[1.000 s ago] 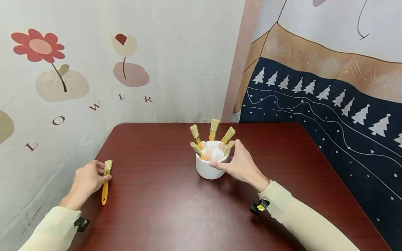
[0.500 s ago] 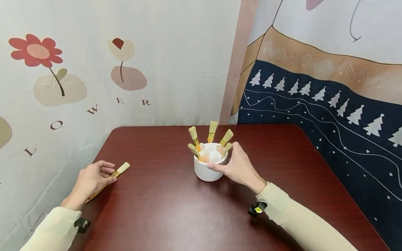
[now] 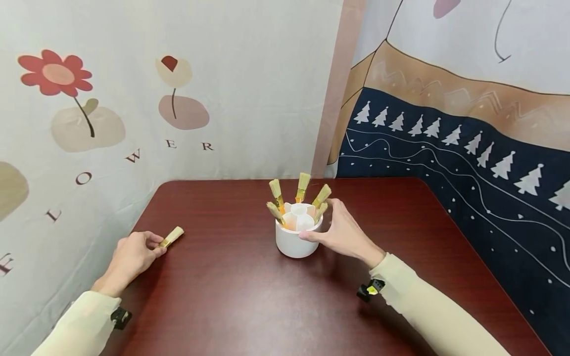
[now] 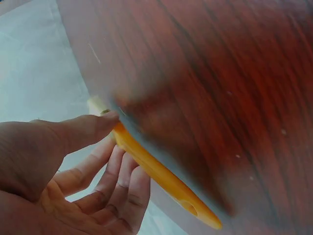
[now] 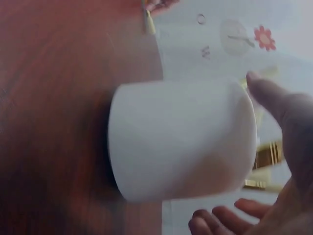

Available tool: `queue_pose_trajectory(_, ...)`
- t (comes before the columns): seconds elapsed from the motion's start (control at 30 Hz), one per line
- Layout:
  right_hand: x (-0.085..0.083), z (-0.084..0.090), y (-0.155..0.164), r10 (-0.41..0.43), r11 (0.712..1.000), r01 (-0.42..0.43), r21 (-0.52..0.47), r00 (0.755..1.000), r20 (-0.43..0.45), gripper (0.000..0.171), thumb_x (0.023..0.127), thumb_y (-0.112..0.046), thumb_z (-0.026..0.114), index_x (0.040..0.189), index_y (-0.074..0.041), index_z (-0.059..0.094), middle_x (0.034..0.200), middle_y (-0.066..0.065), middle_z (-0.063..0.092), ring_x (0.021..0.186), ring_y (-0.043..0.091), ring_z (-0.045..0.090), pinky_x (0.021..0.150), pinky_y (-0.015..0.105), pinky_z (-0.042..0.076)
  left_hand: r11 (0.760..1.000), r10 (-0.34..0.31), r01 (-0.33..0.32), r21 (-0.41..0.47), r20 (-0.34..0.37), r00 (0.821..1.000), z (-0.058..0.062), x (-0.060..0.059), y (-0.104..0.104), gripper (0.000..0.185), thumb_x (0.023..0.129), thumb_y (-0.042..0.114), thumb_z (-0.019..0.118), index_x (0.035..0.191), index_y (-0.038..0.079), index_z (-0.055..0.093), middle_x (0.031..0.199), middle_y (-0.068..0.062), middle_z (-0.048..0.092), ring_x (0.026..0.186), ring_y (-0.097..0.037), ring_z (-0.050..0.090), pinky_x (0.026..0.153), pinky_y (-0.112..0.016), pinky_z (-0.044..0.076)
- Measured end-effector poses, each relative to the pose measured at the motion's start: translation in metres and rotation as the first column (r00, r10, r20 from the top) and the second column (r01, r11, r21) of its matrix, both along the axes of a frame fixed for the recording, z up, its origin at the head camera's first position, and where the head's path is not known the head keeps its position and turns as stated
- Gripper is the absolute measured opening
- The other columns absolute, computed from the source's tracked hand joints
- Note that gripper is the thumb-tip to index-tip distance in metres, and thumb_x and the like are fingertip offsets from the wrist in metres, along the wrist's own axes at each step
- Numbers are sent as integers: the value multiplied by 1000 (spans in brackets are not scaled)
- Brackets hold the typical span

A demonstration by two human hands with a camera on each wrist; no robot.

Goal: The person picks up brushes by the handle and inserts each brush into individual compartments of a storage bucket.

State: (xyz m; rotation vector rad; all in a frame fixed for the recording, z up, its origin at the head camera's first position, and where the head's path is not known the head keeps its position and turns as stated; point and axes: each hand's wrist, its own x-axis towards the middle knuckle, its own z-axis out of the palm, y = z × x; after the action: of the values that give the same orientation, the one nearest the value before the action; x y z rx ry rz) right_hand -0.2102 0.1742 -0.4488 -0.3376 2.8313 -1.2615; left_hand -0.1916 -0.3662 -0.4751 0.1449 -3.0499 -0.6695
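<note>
My left hand (image 3: 132, 258) pinches a paintbrush (image 3: 173, 236) between thumb and fingers near its metal band, over the left edge of the table. Its pale bristles point away to the right; in the left wrist view its yellow handle (image 4: 166, 177) slants down below the fingers. A round white divided brush holder (image 3: 295, 244) stands upright on the table. Several paintbrushes (image 3: 303, 184) lean outward in its outer compartments, bristles up. My right hand (image 3: 344, 236) holds the holder by its right side, thumb at the front rim. Its fingers are partly hidden behind the holder in the head view.
The dark red wooden table (image 3: 231, 296) reaches back to a pale curtain (image 3: 258, 99) printed with flowers and letters. A dark blue cloth (image 3: 445, 173) with white trees hangs along the right side.
The paintbrush in my left hand has turned from nearly straight away from me to slanting right, and its handle end is now hidden in the head view. My right hand stays at the holder.
</note>
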Motion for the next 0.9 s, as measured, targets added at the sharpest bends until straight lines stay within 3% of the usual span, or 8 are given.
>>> queue_pose_trajectory(0.17,-18,0,13,111,992,-106,-63,990,89,119,89,-67,95,176,-15,34,169,13,53,153,36,60,125,69,54,1000,-3,4,8,-154,988,2,0,10,35,102,16,86,128,-7,80,111,-24,86,100,-43,79,85,-56,56)
queue_pose_trajectory(0.33,-34,-5,21,205,975,-188,-115,967,149,117,92,-64,93,181,-19,31,180,10,49,164,38,51,133,77,43,998,-34,46,34,-301,953,5,0,31,36,102,12,88,130,-9,79,110,-28,85,90,-40,84,88,-64,58)
queue_pose_trajectory(0.47,-40,-9,24,272,955,-247,-162,950,155,113,94,-58,93,183,-21,33,187,5,44,167,38,49,132,75,45,996,-35,65,65,-381,924,10,2,51,35,102,10,88,130,-8,79,112,-29,82,93,-43,84,93,-62,55)
queue_pose_trajectory(0.53,-41,-10,24,297,946,-270,-178,943,151,110,95,-56,92,183,-21,35,186,6,46,166,39,50,130,74,49,994,-27,68,85,-418,908,13,3,61,33,102,10,88,129,-7,79,112,-27,80,94,-43,83,92,-54,54)
queue_pose_trajectory(0.73,-42,-10,24,343,929,-315,-194,931,129,102,99,-53,90,180,-17,41,179,14,53,161,41,54,127,71,53,984,-13,100,145,-508,861,24,2,86,31,101,11,88,126,-4,79,109,-23,78,90,-38,83,81,-7,45)
queue_pose_trajectory(0.9,-40,-8,21,331,934,-304,-185,933,139,100,98,-54,91,178,-20,44,178,10,55,161,38,54,127,69,54,972,7,120,201,-538,843,32,2,104,30,100,10,87,126,-3,78,109,-21,77,90,-36,84,74,4,43)
